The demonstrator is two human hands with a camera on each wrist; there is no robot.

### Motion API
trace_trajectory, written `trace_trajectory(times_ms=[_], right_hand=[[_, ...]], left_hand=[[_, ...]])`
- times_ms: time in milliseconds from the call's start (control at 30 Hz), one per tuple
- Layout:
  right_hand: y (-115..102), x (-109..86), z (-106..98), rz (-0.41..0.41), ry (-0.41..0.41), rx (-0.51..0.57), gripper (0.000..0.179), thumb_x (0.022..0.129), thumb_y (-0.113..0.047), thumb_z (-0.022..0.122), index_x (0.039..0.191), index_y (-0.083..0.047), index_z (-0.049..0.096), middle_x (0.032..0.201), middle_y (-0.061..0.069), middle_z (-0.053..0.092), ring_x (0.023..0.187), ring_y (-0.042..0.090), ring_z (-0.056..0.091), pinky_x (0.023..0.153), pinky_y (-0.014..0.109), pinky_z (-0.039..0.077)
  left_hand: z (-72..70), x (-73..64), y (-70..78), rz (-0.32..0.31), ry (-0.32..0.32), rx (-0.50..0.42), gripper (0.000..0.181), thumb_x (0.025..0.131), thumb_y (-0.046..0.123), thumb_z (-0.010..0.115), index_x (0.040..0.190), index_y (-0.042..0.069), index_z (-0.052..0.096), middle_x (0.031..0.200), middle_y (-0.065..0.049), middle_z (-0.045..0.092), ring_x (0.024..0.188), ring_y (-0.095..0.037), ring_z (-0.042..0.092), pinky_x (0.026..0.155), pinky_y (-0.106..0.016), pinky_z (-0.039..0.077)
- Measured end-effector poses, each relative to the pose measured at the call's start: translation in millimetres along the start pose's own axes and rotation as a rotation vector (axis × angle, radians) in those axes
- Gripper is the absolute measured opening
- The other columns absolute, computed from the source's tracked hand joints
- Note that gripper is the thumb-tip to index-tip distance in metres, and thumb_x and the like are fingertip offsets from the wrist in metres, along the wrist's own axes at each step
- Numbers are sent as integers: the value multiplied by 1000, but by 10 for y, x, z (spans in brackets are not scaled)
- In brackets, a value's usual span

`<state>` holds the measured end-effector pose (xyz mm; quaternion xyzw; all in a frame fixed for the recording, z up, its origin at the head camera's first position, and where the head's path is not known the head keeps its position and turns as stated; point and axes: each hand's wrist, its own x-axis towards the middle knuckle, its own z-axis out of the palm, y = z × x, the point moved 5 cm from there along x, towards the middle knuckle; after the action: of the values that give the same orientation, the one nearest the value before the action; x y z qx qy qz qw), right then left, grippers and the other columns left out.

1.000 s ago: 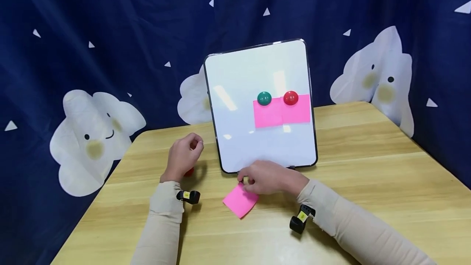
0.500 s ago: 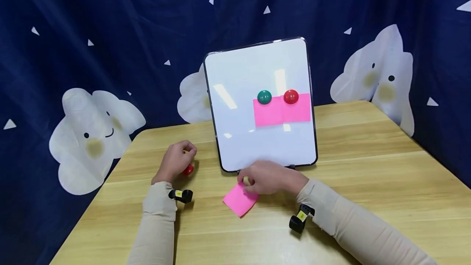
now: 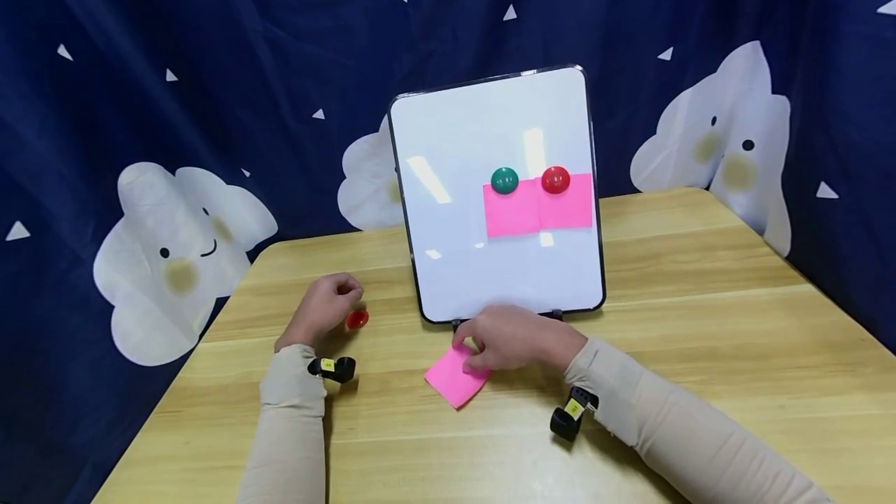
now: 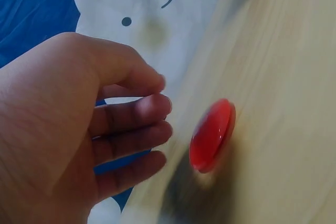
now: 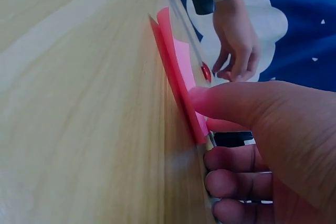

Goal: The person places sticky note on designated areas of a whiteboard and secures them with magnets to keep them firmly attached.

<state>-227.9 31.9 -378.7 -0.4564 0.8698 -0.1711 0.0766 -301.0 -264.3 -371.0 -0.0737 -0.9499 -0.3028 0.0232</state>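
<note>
My right hand pinches a pink sticky note by its upper edge, just in front of the whiteboard. In the right wrist view the thumb lies over the note, which bends away from the table. On the left, my left hand holds nothing; its fingers are loosely bent. A round red magnet lies on the table beside the left fingertips, apart from them. Two pink notes hang side by side on the whiteboard, under a green magnet and another red magnet.
The whiteboard stands tilted on small black feet upon the wooden table. Behind it hangs a dark blue curtain with white clouds and triangles. Both wrists wear small black cameras.
My left hand has drawn back left and toward me, and the red magnet on the table now shows fully. The right hand keeps its pinch on the sticky note in place.
</note>
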Motion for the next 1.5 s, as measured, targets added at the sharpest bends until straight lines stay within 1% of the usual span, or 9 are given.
trace_trajectory(times_ms=[300, 567, 833, 967, 1067, 1167, 1300, 1367, 1500], right_hand=[[-9, 6, -13, -26, -7, -23, 35, 89, -37, 74, 120, -20, 72, 65, -17, 55, 60, 1, 52, 64, 24, 44], [-16, 14, -6, -32, -7, -27, 33, 89, -36, 74, 118, -20, 72, 64, -15, 55, 59, 1, 50, 62, 24, 43], [-21, 0, 1, -12, -4, -13, 36, 89, -37, 74, 119, -18, 71, 67, -14, 56, 61, 1, 50, 65, 24, 44], [-10, -4, -2, 11, -3, 3, 37, 89, -37, 74, 120, -17, 71, 66, -13, 55, 60, 2, 50, 65, 26, 44], [3, 1, 4, 29, -7, 15, 36, 89, -37, 74, 120, -18, 70, 65, -13, 55, 59, 3, 49, 63, 26, 44], [14, 9, 10, 42, -5, 18, 31, 89, -36, 75, 115, -19, 70, 66, -12, 55, 59, 4, 50, 60, 26, 43], [16, 20, 13, 55, 10, 23, 21, 88, -33, 76, 103, -22, 68, 71, -14, 56, 63, 5, 52, 62, 27, 44], [15, 25, 16, 60, 18, 32, 18, 88, -31, 76, 100, -23, 66, 73, -14, 56, 66, 5, 53, 64, 27, 44], [9, 30, 10, 57, 38, 42, 16, 88, -28, 76, 95, -22, 63, 75, -14, 56, 69, 5, 54, 66, 26, 45]], left_hand=[[18, -27, -74, -52, -89, -29, 21, 99, 20, 61, 112, 6, 70, 102, -5, 69, 93, -24, 58, 84, -39, 46], [22, -45, -123, -71, -136, -42, 24, 98, 25, 64, 113, 8, 70, 105, -6, 68, 95, -23, 60, 88, -40, 46], [50, -69, -176, -119, -198, -51, 24, 98, 27, 64, 112, 10, 70, 103, -6, 67, 88, -22, 57, 74, -34, 46], [49, -75, -196, -126, -224, -76, 26, 98, 28, 64, 116, 9, 68, 107, -8, 66, 88, -24, 55, 72, -34, 46], [38, -81, -212, -126, -236, -103, 27, 98, 27, 64, 118, 9, 67, 110, -9, 64, 91, -25, 54, 73, -34, 45], [32, -103, -216, -126, -246, -143, 29, 97, 27, 66, 118, 7, 66, 108, -9, 62, 92, -25, 52, 74, -35, 43], [42, -149, -219, -141, -264, -198, 34, 94, 26, 70, 120, 5, 64, 104, -10, 59, 91, -25, 51, 72, -34, 40], [47, -161, -215, -147, -265, -202, 35, 93, 26, 72, 120, 5, 64, 103, -9, 59, 91, -24, 51, 73, -34, 40], [60, -157, -185, -133, -274, -194, 38, 93, 25, 72, 122, 3, 63, 105, -9, 60, 93, -23, 52, 78, -33, 41]])
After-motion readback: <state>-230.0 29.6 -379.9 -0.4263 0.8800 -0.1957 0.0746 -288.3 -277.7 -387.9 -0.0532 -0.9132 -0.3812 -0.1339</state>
